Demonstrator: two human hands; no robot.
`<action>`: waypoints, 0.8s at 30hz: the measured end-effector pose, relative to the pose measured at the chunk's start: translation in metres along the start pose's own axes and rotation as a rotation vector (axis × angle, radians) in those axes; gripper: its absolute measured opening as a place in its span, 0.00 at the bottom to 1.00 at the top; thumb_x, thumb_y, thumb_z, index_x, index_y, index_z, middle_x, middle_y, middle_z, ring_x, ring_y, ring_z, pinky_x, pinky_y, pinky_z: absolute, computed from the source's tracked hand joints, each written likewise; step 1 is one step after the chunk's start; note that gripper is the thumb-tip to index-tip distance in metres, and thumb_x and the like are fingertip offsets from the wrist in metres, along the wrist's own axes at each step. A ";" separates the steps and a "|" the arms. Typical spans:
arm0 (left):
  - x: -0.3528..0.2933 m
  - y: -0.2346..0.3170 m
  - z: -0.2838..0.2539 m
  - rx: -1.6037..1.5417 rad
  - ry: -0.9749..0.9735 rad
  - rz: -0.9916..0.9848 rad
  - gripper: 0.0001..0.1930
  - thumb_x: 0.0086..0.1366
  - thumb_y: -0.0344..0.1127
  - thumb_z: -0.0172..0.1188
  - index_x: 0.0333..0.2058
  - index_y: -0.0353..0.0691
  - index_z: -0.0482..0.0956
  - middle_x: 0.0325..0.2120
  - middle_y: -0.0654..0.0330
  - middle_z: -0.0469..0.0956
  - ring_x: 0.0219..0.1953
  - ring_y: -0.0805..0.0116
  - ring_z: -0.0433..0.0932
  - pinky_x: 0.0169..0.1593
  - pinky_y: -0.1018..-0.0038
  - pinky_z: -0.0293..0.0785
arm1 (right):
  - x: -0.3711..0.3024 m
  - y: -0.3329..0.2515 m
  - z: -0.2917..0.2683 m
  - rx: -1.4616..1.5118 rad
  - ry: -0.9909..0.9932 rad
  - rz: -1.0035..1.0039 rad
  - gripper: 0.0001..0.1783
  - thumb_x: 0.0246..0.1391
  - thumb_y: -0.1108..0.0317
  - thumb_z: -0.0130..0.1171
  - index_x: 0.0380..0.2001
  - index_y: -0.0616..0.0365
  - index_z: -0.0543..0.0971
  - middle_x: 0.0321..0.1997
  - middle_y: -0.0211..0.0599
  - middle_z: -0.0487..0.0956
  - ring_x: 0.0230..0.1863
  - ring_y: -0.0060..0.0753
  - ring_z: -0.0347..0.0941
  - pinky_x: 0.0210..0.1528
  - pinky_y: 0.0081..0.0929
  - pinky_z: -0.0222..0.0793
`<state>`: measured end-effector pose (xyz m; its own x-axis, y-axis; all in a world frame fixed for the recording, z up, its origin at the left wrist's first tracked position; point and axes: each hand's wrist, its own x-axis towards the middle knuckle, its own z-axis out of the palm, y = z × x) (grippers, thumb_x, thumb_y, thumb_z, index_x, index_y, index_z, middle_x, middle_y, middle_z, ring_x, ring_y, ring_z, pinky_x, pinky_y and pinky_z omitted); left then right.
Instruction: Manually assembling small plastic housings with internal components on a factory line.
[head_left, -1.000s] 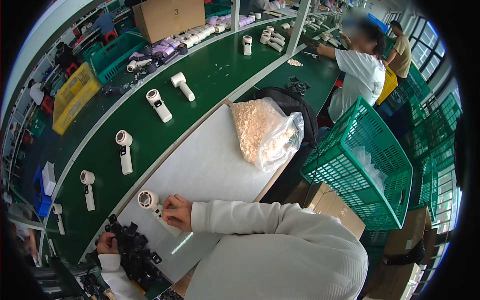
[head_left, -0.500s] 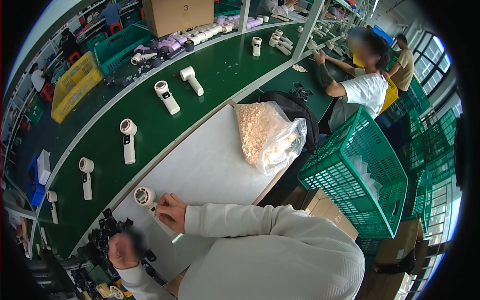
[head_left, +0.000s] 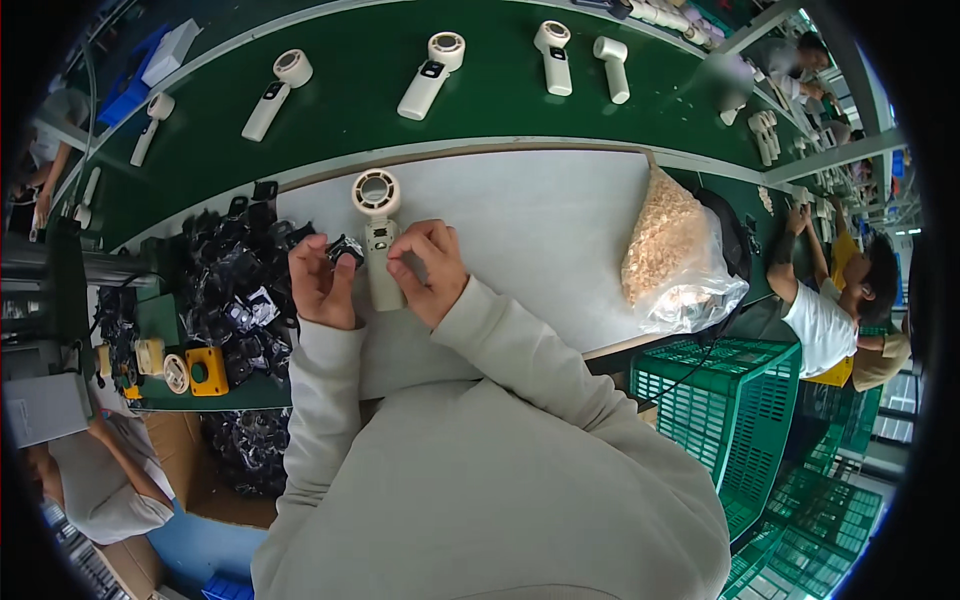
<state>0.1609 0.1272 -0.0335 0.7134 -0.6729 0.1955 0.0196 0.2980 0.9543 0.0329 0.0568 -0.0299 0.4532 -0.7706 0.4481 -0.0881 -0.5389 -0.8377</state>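
Note:
On the white work surface (head_left: 520, 230) lies a cream handheld fan (head_left: 386, 290), its round head pointing away from me and an opening in its upper handle. Between the thumb and fingers of my left hand (head_left: 325, 285) is a small glossy black plastic part (head_left: 346, 249), just left of the handle. My right hand (head_left: 432, 272) is at the handle's right side, thumb and forefinger pinched together; whether something tiny sits between them is too small to tell. Left of my left hand spreads a heap of similar black parts (head_left: 235, 270).
Beyond the work surface, several cream fans (head_left: 430, 85) rest on a green conveyor belt (head_left: 350, 75). At right are a clear bag of small beige pieces (head_left: 665, 240) and a green crate (head_left: 690, 395). Yellow tool (head_left: 206, 372) stands at left. Co-workers sit on both sides.
My left hand has come from the black heap to the fan with a black part. My right hand has lifted its fingers off the handle's front. The view has swung left.

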 end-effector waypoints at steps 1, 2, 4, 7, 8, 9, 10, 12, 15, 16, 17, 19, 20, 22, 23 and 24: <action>0.000 -0.001 0.000 0.009 0.011 -0.003 0.15 0.61 0.19 0.54 0.47 0.38 0.70 0.35 0.62 0.71 0.33 0.75 0.67 0.41 0.82 0.65 | 0.001 0.000 0.001 0.010 -0.011 0.004 0.11 0.43 0.80 0.57 0.32 0.52 0.75 0.38 0.36 0.68 0.38 0.38 0.61 0.41 0.28 0.63; -0.001 -0.001 -0.002 0.014 -0.021 -0.036 0.16 0.60 0.19 0.53 0.47 0.37 0.70 0.35 0.61 0.71 0.34 0.75 0.67 0.41 0.82 0.65 | 0.001 -0.001 0.001 -0.007 -0.018 0.010 0.11 0.43 0.80 0.57 0.32 0.52 0.75 0.39 0.36 0.67 0.39 0.38 0.61 0.42 0.28 0.62; -0.001 -0.002 -0.005 0.022 -0.090 -0.101 0.18 0.60 0.18 0.52 0.49 0.37 0.70 0.35 0.61 0.72 0.34 0.75 0.68 0.42 0.82 0.66 | 0.003 -0.003 0.005 -0.043 -0.028 0.020 0.12 0.44 0.80 0.57 0.32 0.52 0.75 0.40 0.36 0.67 0.41 0.38 0.61 0.45 0.27 0.62; 0.000 -0.002 -0.005 0.014 -0.130 -0.149 0.19 0.60 0.17 0.51 0.49 0.37 0.70 0.35 0.60 0.73 0.34 0.74 0.68 0.42 0.82 0.66 | 0.010 -0.002 0.012 -0.071 -0.011 0.025 0.12 0.44 0.81 0.57 0.32 0.53 0.75 0.41 0.36 0.67 0.42 0.38 0.61 0.46 0.26 0.61; 0.001 -0.003 -0.004 -0.001 -0.137 -0.163 0.19 0.59 0.17 0.51 0.49 0.37 0.70 0.35 0.60 0.73 0.35 0.74 0.69 0.42 0.82 0.67 | 0.013 -0.001 0.015 -0.083 0.011 0.023 0.12 0.44 0.81 0.57 0.32 0.53 0.75 0.42 0.36 0.67 0.42 0.38 0.61 0.45 0.26 0.61; 0.002 -0.003 -0.003 -0.015 -0.143 -0.177 0.19 0.59 0.17 0.51 0.50 0.37 0.70 0.35 0.60 0.73 0.35 0.74 0.69 0.43 0.82 0.67 | 0.015 0.000 0.018 -0.095 0.033 0.021 0.12 0.43 0.81 0.57 0.32 0.54 0.75 0.42 0.36 0.67 0.42 0.38 0.61 0.45 0.26 0.61; 0.002 -0.002 -0.003 -0.030 -0.148 -0.191 0.19 0.59 0.17 0.51 0.50 0.37 0.70 0.36 0.60 0.74 0.35 0.74 0.70 0.43 0.82 0.67 | 0.017 0.001 0.021 -0.107 0.055 0.020 0.11 0.43 0.81 0.57 0.32 0.54 0.75 0.42 0.36 0.66 0.42 0.38 0.61 0.44 0.25 0.61; 0.004 0.001 -0.002 -0.028 -0.138 -0.196 0.19 0.59 0.17 0.51 0.49 0.37 0.71 0.36 0.59 0.74 0.36 0.74 0.70 0.43 0.82 0.67 | 0.019 0.000 0.026 -0.106 0.082 0.022 0.11 0.43 0.81 0.57 0.31 0.55 0.75 0.42 0.36 0.66 0.41 0.37 0.61 0.44 0.25 0.61; 0.004 0.006 -0.002 -0.035 -0.110 -0.214 0.18 0.59 0.18 0.53 0.49 0.37 0.72 0.37 0.59 0.74 0.37 0.73 0.71 0.43 0.82 0.68 | 0.018 -0.002 0.032 -0.119 0.162 0.027 0.10 0.44 0.81 0.57 0.30 0.56 0.74 0.42 0.36 0.65 0.40 0.35 0.60 0.41 0.24 0.61; 0.006 0.007 -0.003 -0.035 -0.106 -0.215 0.18 0.59 0.18 0.53 0.49 0.37 0.72 0.37 0.59 0.74 0.37 0.73 0.71 0.43 0.82 0.68 | 0.019 -0.002 0.032 -0.119 0.158 0.027 0.10 0.44 0.81 0.57 0.30 0.56 0.74 0.42 0.36 0.65 0.40 0.35 0.60 0.41 0.24 0.61; 0.008 0.008 -0.003 -0.018 -0.098 -0.219 0.18 0.59 0.18 0.53 0.48 0.37 0.72 0.37 0.59 0.75 0.37 0.74 0.72 0.43 0.82 0.68 | 0.020 -0.003 0.029 -0.056 0.174 0.055 0.09 0.44 0.81 0.57 0.29 0.56 0.73 0.41 0.36 0.66 0.39 0.34 0.61 0.40 0.23 0.62; 0.010 0.010 -0.005 0.015 -0.082 -0.229 0.17 0.59 0.18 0.54 0.47 0.37 0.73 0.36 0.59 0.75 0.37 0.74 0.72 0.43 0.82 0.69 | 0.020 -0.004 0.022 0.067 0.203 0.111 0.08 0.45 0.81 0.57 0.29 0.57 0.72 0.39 0.35 0.67 0.36 0.31 0.62 0.37 0.22 0.62; 0.011 0.010 -0.005 0.032 -0.073 -0.235 0.16 0.59 0.18 0.54 0.47 0.37 0.74 0.36 0.59 0.75 0.37 0.75 0.72 0.43 0.82 0.69 | 0.020 -0.003 0.019 0.129 0.217 0.140 0.08 0.45 0.81 0.56 0.28 0.57 0.72 0.38 0.34 0.68 0.34 0.30 0.62 0.36 0.22 0.62; 0.013 0.011 -0.003 0.024 -0.088 -0.231 0.16 0.59 0.19 0.55 0.47 0.37 0.74 0.36 0.59 0.75 0.36 0.74 0.72 0.43 0.81 0.69 | 0.020 -0.001 0.012 0.145 0.131 0.163 0.07 0.45 0.81 0.56 0.28 0.57 0.72 0.35 0.33 0.68 0.32 0.29 0.62 0.34 0.21 0.62; 0.014 0.010 0.000 0.018 -0.107 -0.226 0.16 0.59 0.20 0.56 0.46 0.37 0.75 0.36 0.60 0.76 0.36 0.73 0.72 0.42 0.81 0.69 | 0.021 0.000 0.008 0.162 0.048 0.184 0.07 0.46 0.80 0.56 0.28 0.57 0.72 0.33 0.33 0.69 0.29 0.28 0.62 0.32 0.21 0.62; 0.014 0.010 0.001 0.012 -0.126 -0.220 0.16 0.58 0.20 0.57 0.46 0.37 0.75 0.35 0.60 0.76 0.35 0.72 0.72 0.42 0.80 0.70 | 0.022 0.002 0.006 0.179 -0.034 0.206 0.07 0.46 0.80 0.56 0.27 0.58 0.71 0.31 0.32 0.69 0.27 0.27 0.62 0.31 0.21 0.61</action>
<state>0.1703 0.1196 -0.0209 0.6003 -0.7997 0.0089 0.1555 0.1276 0.9796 0.0480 0.0404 -0.0234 0.4720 -0.8442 0.2543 -0.0245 -0.3009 -0.9533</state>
